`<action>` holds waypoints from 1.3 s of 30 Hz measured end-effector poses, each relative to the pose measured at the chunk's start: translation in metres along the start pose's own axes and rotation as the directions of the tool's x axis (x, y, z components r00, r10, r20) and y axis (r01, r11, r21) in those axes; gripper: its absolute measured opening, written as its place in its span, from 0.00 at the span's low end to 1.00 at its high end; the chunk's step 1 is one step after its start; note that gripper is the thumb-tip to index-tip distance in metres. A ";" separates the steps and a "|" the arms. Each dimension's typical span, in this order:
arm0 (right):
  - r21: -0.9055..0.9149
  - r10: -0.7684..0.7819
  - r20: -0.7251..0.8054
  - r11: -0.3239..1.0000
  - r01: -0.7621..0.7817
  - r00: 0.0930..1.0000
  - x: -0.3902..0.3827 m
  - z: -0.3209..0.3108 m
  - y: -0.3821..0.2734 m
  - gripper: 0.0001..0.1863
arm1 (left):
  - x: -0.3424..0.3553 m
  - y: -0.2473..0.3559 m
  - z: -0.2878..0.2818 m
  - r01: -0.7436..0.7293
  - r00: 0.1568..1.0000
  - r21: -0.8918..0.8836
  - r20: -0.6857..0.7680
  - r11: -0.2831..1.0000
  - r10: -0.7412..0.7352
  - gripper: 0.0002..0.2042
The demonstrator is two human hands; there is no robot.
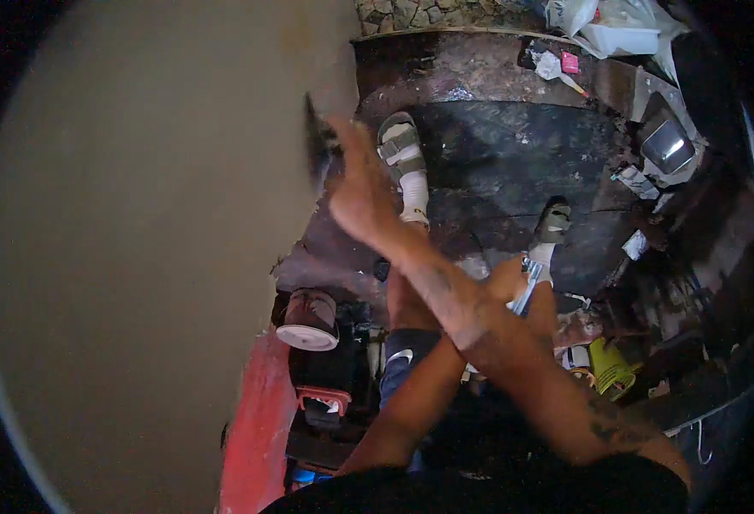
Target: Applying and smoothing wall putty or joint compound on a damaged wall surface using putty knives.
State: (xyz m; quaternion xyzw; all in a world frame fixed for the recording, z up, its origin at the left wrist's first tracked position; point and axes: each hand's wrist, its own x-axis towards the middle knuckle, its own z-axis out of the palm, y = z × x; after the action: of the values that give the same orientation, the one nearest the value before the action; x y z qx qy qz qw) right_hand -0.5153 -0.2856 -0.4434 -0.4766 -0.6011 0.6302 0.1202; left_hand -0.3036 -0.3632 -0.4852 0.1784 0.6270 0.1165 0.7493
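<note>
My right hand [361, 193], at the end of an arm crossing over the left one, is closed on a dark trowel [315, 141]. Its thin blade, smeared by motion, appears edge-on against the smooth grey-beige wall [137, 257]; I cannot tell whether it presses on the surface. My left hand [502, 281] is lower and to the right, behind my right forearm. It is closed on a shiny silver metal tool [527, 289], long and narrow as seen here. The exact kind of this tool does not show.
My sandalled feet stand on a dark, stained floor [497, 146]. A bucket [308, 319] and a red stool [324, 398] sit by the wall at lower left. A yellow-green container [610, 368] lies at lower right; a metal container [668, 144] and white bags [621, 30] are at upper right.
</note>
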 end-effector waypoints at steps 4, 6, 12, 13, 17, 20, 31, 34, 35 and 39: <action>-0.096 -0.113 0.077 0.988 0.120 0.991 -0.045 -0.031 -0.074 0.33 | 0.001 0.013 0.005 -0.050 0.999 -0.025 -0.010 0.998 0.050 0.16; 0.013 -0.152 0.135 0.988 0.151 0.979 -0.065 -0.045 -0.100 0.33 | 0.000 0.004 0.001 -0.089 0.994 -0.074 -0.069 0.993 0.084 0.13; 0.215 -0.033 -0.047 0.976 0.043 0.998 -0.026 -0.059 -0.039 0.28 | 0.003 -0.025 -0.010 -0.067 0.997 0.030 -0.042 0.997 0.068 0.15; 0.087 -0.116 -0.075 0.989 0.122 0.990 0.008 -0.048 -0.004 0.27 | -0.002 -0.030 -0.017 -0.038 0.998 0.036 -0.048 0.999 0.039 0.15; 0.152 -0.070 -0.129 0.984 0.089 0.989 0.128 -0.048 0.180 0.24 | 0.014 0.009 0.019 -0.126 0.986 -0.001 0.110 0.992 0.125 0.15; 0.452 0.232 0.072 0.859 -0.239 0.970 0.150 0.012 0.171 0.24 | 0.009 -0.015 0.007 -0.066 0.994 -0.014 0.084 0.998 0.067 0.15; -0.045 -0.124 -0.099 0.992 0.120 0.987 0.098 0.023 0.088 0.26 | -0.018 0.022 -0.017 -0.038 0.992 -0.242 0.105 0.970 0.065 0.17; -0.184 -0.147 -0.109 0.975 0.126 0.983 0.057 0.020 0.038 0.27 | -0.020 0.030 -0.023 -0.040 0.990 -0.353 0.113 0.935 0.085 0.17; -0.185 -0.161 -0.108 0.973 0.140 0.981 0.042 0.022 0.015 0.27 | -0.011 0.010 -0.015 -0.043 0.993 -0.352 0.090 0.935 0.079 0.17; 0.023 0.037 0.127 0.999 -0.040 0.991 0.002 -0.025 -0.052 0.31 | 0.006 0.014 -0.005 -0.059 0.995 -0.076 0.075 0.995 0.065 0.18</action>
State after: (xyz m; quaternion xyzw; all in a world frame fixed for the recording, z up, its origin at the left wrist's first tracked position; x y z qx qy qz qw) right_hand -0.5193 -0.2557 -0.3948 -0.4456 -0.5901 0.6690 0.0755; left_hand -0.3069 -0.3478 -0.4860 0.1744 0.5870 0.1557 0.7751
